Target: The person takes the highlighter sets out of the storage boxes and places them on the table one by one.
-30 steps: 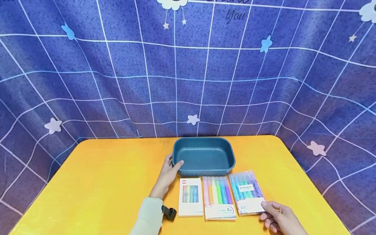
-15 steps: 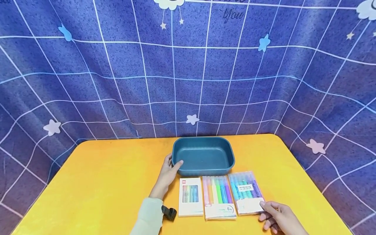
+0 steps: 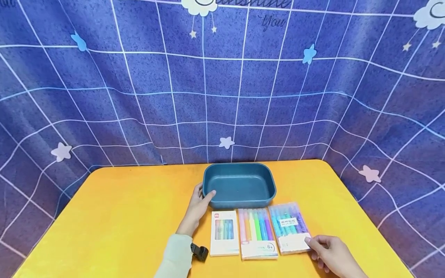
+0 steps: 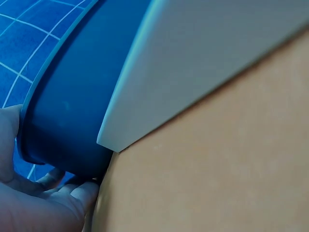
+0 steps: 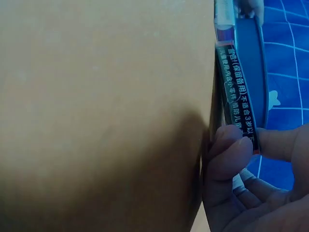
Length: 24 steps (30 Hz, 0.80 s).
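A dark blue rectangular bin [image 3: 240, 189] stands near the table's far edge. At its left end my left hand [image 3: 196, 205] grips it, thumb over the rim and fingers outside; the left wrist view shows fingers [image 4: 84, 195] low against the bin wall. Three packs lie in a row before the bin: a white windowed box of pens [image 3: 224, 231], a clear pack of rainbow-coloured markers [image 3: 258, 229], and a pack of blue-to-purple markers [image 3: 287, 227]. My right hand [image 3: 330, 251] pinches this last pack's near right corner. Its black-labelled edge [image 5: 236, 87] shows in the right wrist view.
The yellow table [image 3: 132, 216] extends far to the left of the bin. A blue curtain [image 3: 222, 85] with white grid lines encloses its back and sides. A black wrist strap [image 3: 199, 252] is on the left sleeve.
The head view has shifted slightly, with more of the curtain's top showing. The left hand stays on the bin, and the right hand stays at the blue-to-purple marker pack's corner.
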Motion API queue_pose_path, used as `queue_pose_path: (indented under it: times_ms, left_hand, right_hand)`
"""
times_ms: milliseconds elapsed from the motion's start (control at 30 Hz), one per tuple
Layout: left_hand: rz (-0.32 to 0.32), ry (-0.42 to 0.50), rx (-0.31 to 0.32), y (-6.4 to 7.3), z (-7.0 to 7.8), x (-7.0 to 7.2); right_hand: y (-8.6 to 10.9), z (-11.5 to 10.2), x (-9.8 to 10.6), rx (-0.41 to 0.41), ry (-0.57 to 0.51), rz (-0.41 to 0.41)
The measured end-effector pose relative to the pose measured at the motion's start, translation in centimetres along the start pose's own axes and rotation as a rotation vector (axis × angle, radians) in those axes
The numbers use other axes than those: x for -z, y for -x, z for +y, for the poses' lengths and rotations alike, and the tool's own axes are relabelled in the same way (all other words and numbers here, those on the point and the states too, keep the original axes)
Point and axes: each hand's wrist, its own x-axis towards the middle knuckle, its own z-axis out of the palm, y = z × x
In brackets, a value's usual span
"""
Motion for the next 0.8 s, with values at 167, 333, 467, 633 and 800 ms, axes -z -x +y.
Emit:
queue_pose_path:
  times_ms: [167,333,467,633,800]
  left_hand:
    - [0.003,0.005,0.001,0.2,0.1,0.0]
    - [0.008,0.019,0.000,0.6,0.3,-0.2]
    - [0.009,0.024,-0.005,0.8,0.5,-0.3]
    - [0.016,0.013,0.007,0.9,0.6,-0.3]
    - [0.009,0.012,-0.002,0.7,0.7,-0.1]
  right_hand:
    - [0.1,-0.2,-0.4,-0.019,0.018,0.043]
    - [0.3,-0.4,0.1,0.032,0.041,0.016]
    - [0.3,-0.4,0.3,0.060,0.102,0.037]
    - [0.2,-0.3,0.3,0.056,0.107,0.052]
    - [-0.3,-1.1,0.6,0.060,0.129,0.092]
